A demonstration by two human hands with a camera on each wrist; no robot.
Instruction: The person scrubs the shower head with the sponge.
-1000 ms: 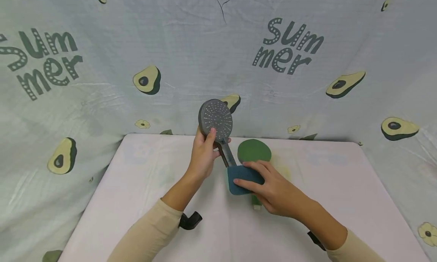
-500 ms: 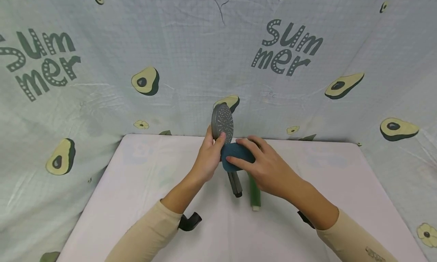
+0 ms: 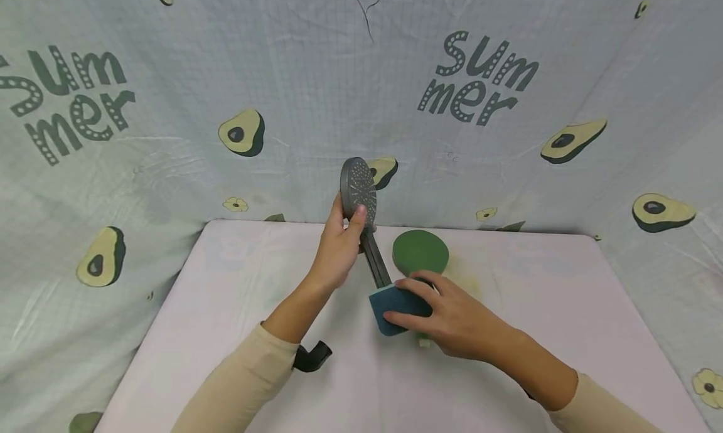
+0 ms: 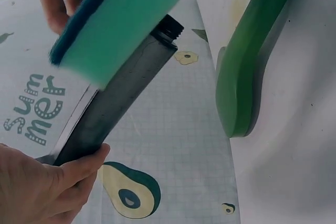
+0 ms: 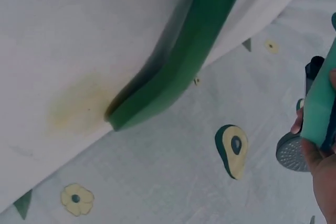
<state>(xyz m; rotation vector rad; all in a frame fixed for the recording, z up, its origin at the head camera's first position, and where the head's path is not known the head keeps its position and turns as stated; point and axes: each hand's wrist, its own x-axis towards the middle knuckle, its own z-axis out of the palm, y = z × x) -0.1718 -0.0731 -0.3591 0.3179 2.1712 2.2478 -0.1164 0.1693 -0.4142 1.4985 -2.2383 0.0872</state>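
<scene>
My left hand (image 3: 333, 251) grips a grey shower head (image 3: 359, 188) just below its round nozzle face, tilted above the table with the handle pointing down and right. In my right hand (image 3: 463, 320) is a sponge (image 3: 392, 310), blue on one side and mint green (image 4: 123, 24) on the other. The mint side lies along the lower part of the handle (image 4: 113, 103) in the left wrist view. Beyond the handle's tip, a threaded black end shows there. Behind the sponge, a green shower-head-shaped thing (image 3: 420, 252) lies on the table, its handle mostly hidden in the head view.
The table (image 3: 237, 282) has a pale pink-white cover. A bent black piece (image 3: 313, 358) lies beside my left forearm, partly covered by the sleeve. A patterned cloth (image 3: 305, 94) hangs behind the table's far edge.
The sponge went up the handle toward the nozzle face, then back down to the lower handle. The shower head turned its face to the right and has shifted slightly up and left again.
</scene>
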